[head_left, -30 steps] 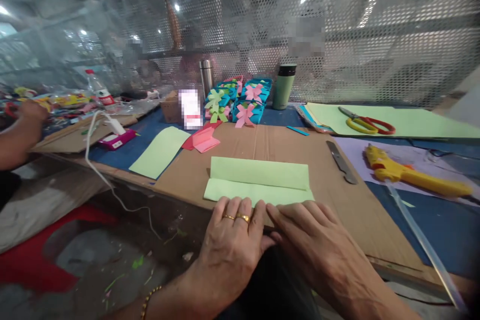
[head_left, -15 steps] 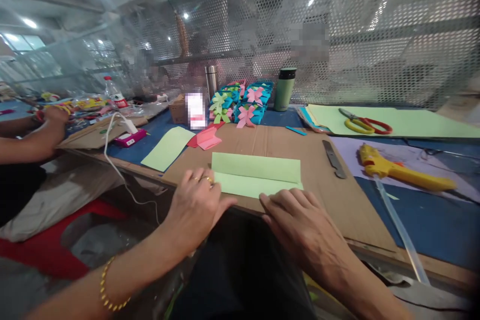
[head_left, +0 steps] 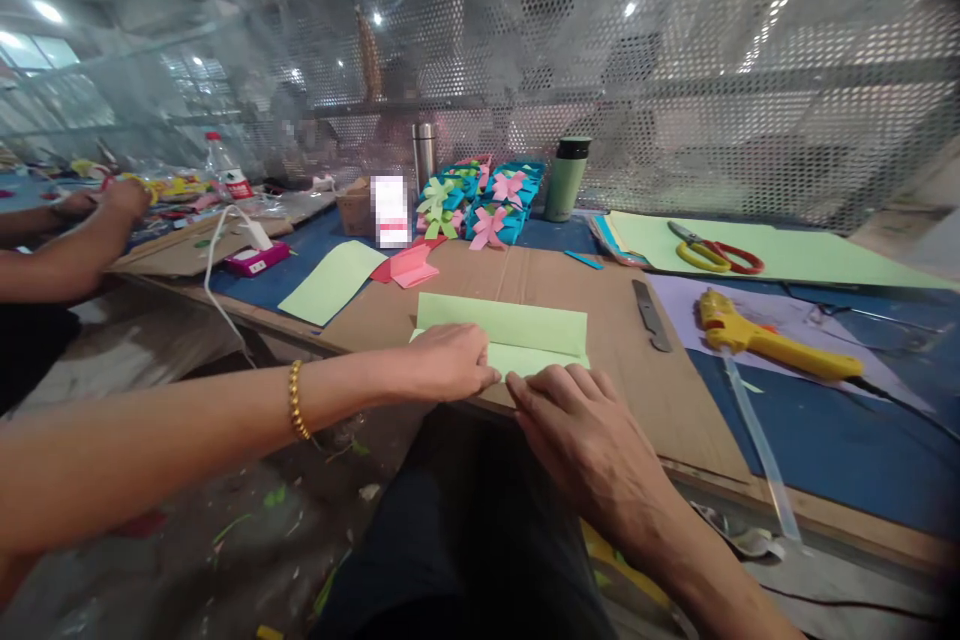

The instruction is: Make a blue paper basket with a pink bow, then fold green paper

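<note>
A light green sheet of paper (head_left: 502,318) with a lengthwise crease lies on brown cardboard, its back strip raised at an angle. My left hand (head_left: 450,360) reaches across its front left part, fingers curled and closed at the paper's front edge. My right hand (head_left: 574,410) grips the same edge just to the right, with fingers bent and thumb pointing at the left thumb. The two thumb tips almost meet. Both hands hide parts of the front edge and the undersides of their own fingers.
Beside the cardboard (head_left: 622,400) edge lie a flat grey blade (head_left: 651,315) and a yellow glue gun (head_left: 780,345). Scissors (head_left: 712,255) rest on stacked green sheets (head_left: 825,255). Behind stand paper-flower pieces (head_left: 491,210) and a green tumbler (head_left: 566,182). A co-worker's arm (head_left: 82,240) is at left.
My left hand has moved right along the paper's front edge to beside my right hand, its forearm now lying more level. The right hand stays at the edge. The view has shifted slightly.
</note>
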A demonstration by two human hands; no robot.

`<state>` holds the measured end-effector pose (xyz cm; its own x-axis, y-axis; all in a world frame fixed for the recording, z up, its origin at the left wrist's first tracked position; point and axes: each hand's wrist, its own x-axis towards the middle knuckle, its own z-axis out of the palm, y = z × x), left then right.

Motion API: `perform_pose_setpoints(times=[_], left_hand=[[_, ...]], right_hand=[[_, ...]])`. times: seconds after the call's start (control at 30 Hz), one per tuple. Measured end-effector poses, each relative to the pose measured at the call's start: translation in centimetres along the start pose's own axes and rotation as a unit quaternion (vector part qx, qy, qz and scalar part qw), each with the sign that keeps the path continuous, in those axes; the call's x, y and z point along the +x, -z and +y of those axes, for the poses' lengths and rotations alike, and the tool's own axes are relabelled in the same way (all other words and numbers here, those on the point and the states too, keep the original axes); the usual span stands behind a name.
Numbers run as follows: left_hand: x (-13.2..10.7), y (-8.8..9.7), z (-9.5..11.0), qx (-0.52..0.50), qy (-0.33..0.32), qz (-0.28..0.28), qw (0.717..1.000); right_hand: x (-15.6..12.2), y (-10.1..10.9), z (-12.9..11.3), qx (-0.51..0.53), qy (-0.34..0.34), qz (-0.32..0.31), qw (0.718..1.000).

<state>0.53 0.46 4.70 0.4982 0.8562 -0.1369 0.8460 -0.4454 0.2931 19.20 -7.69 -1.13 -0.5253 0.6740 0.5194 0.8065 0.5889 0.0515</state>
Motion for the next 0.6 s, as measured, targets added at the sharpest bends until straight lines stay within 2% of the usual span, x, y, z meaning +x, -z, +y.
perform_pose_setpoints(times=[0.17,0.43,0.6], left_hand=[[-0.5,0.9,-0.6,-0.005,0.028,-0.028,0.999],[-2.0,1.5,-5.2,0.003,0.049,-0.012,0.999],[-2.4,1.7,-7.2,0.038,0.047,-0.004,0.998]], right_hand=[[-0.3,0.0,0.1,-0.004,0.006,0.006,1.0],[-0.2,-0.2,0.2,-0.012,0.008,0.011,1.0],[-0.3,0.0,0.2,0.004,0.01,0.009,1.0]])
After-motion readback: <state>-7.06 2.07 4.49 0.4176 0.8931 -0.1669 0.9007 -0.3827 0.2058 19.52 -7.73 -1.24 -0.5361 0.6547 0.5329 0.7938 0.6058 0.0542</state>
